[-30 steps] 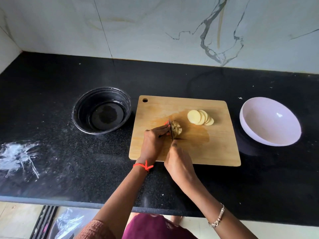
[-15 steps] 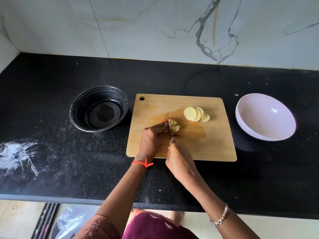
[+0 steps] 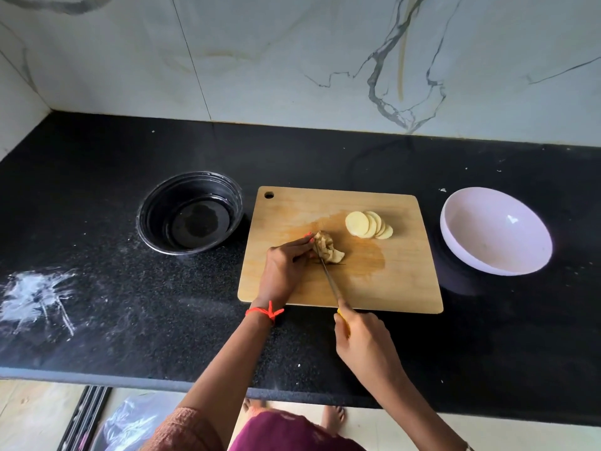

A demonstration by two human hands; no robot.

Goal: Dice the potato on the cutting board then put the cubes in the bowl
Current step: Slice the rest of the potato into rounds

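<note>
Dicing step, on wooden cutting board (image 3: pixel 390 281). Pinching pale stacked potato slices (image 3: pixel 329 250) with left grip (image 3: pixel 286 265); clasping yellow-handled knife (image 3: pixel 330 278) in right grip (image 3: pixel 361 336). Next, probably: crosscut stack, tackle fanned round slices (image 3: pixel 369 225), fill pale pink bowl (image 3: pixel 533 242).

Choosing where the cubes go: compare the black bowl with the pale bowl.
The black bowl sits left of the cutting board; the pale bowl sits right of it. The black bowl shows a flat base; the pale bowl curves smoothly inside. Neither holds potato yet.
</note>
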